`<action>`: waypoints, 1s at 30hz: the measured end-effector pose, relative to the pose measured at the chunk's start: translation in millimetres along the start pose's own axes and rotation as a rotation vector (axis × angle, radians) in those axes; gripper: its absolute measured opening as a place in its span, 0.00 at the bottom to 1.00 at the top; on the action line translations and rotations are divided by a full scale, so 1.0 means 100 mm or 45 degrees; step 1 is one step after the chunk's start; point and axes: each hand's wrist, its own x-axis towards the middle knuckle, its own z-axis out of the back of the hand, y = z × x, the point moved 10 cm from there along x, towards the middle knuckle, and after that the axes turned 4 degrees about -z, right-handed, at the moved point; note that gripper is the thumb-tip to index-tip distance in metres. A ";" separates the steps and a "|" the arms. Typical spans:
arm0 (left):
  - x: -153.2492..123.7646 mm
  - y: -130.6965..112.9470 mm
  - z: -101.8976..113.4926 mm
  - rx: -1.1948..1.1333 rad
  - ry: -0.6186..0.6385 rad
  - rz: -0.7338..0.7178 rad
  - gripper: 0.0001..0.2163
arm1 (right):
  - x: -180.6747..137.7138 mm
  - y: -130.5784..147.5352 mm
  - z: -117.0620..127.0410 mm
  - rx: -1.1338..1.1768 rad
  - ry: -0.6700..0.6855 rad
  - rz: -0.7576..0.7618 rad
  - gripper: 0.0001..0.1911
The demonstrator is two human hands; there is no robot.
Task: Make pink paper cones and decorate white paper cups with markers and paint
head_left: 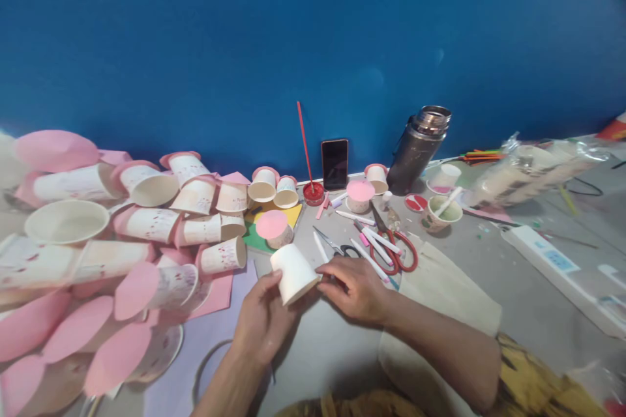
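Note:
Both of my hands hold one white paper cup [294,272] tilted on its side just above the grey table [513,287]. My left hand [264,319] grips it from below and behind. My right hand [353,287] closes on the cup's rim side from the right. A pair of small black-handled scissors [336,246] lies just beyond my right hand, beside several white and pink markers [374,247] and large red-handled scissors [398,249].
A big pile of paper cups with pink paper lids [141,234] fills the left. Against the blue wall stand a phone [335,164], a red pot with a stick [313,193] and a metal flask [419,146]. A bag of cups [531,172] and a power strip [552,259] lie at the right.

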 end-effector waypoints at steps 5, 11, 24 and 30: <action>0.00 0.05 0.06 -0.122 -0.026 0.111 0.27 | 0.08 -0.56 0.80 -0.337 -0.261 -0.288 0.14; 0.00 0.12 0.10 -0.047 -0.068 0.120 0.24 | -0.18 -1.24 1.18 -0.623 -0.100 -0.749 0.14; 0.10 0.20 0.10 -0.075 0.041 0.184 0.18 | -0.26 -0.97 0.52 -0.704 0.306 -0.655 0.12; 0.09 0.22 0.04 -0.136 0.145 0.202 0.16 | -0.27 -0.99 0.48 -0.716 0.319 -0.677 0.14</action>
